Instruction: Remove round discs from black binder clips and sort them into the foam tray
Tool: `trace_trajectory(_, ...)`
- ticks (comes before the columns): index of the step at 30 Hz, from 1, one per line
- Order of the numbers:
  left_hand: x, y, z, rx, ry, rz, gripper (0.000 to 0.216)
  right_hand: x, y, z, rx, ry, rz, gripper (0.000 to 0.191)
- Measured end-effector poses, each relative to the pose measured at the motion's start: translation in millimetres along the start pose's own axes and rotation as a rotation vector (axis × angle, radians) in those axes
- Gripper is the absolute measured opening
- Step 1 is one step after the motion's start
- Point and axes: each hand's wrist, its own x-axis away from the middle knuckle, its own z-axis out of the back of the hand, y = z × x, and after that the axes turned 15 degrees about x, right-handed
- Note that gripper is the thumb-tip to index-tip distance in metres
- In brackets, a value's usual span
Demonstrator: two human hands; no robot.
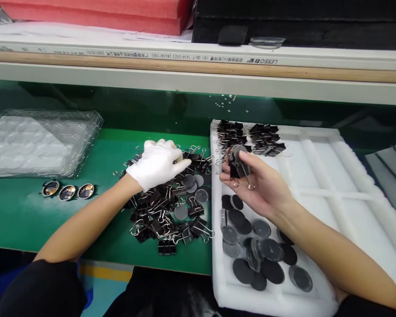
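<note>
"What does your bare right hand [267, 188] hold?"

"Its fingers pinch a wedge-shaped black metal binder clip [239, 170] and a smooth, dark round disc [241, 154] above the ribbed white foam tray [330, 169]."

"Your white-gloved left hand [159, 163]?"

"Fingers half curled over shiny black clips [156, 227] heaped on the green bench [23, 220]; whether they grip anything, I cannot tell."

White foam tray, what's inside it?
Black binder clips lie at the far end of the white foam tray; round discs, some dark, some clear, lie nearer. The right hand and forearm cover part of it; whatever lies beneath them can't be seen.
</note>
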Motion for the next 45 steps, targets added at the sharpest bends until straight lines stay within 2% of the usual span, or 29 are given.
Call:
trace_trajectory(4,-2,3,1,0.277,-0.08,0.111,0.039,1,-2,1,0.019,-0.034,-0.001,0.031)
trace_trajectory(9,3,6,32,0.621,-0.138,0.073,0.039,3,-6,3,0.069,-0.12,-0.017,0.028)
trace_trajectory(11,9,14,43,0.697,-0.095,0.056,0.036,5,-5,4,0.154,-0.201,0.01,0.028)
trace_trajectory(14,22,28,48,0.702,0.06,-0.03,0.034,8,1,4,0.285,-0.339,0.102,0.026)
trace_trajectory(17,32,33,48,0.674,-0.005,-0.143,0.034,9,4,5,0.362,-0.451,0.215,0.026)
trace_trajectory(19,33,31,48,0.671,-0.021,-0.11,0.03,9,2,6,0.442,-0.489,0.336,0.023)
trace_trajectory(22,31,29,48,0.567,0.022,0.027,0.016,10,-6,9,0.59,-0.525,0.547,0.015)
trace_trajectory(26,31,35,43,0.436,-0.183,0.011,0.029,12,-9,9,0.667,-0.548,0.67,0.013)
trace_trajectory(28,33,40,39,0.488,-0.191,0.011,0.036,12,-8,10,0.671,-0.548,0.68,0.013)
trace_trajectory(32,34,46,35,0.606,-0.123,0.071,0.038,10,-10,15,0.67,-0.541,0.658,0.015)
trace_trajectory(38,30,43,37,0.575,-0.076,-0.03,0.035,4,-24,27,0.73,-0.575,0.61,0.018)
trace_trajectory(41,28,40,40,0.595,-0.08,0.014,0.031,3,-30,32,0.776,-0.525,0.529,0.022)
trace_trajectory(45,21,19,55,0.609,-0.131,0.104,0.038,2,-30,31,0.804,-0.58,0.374,0.024)
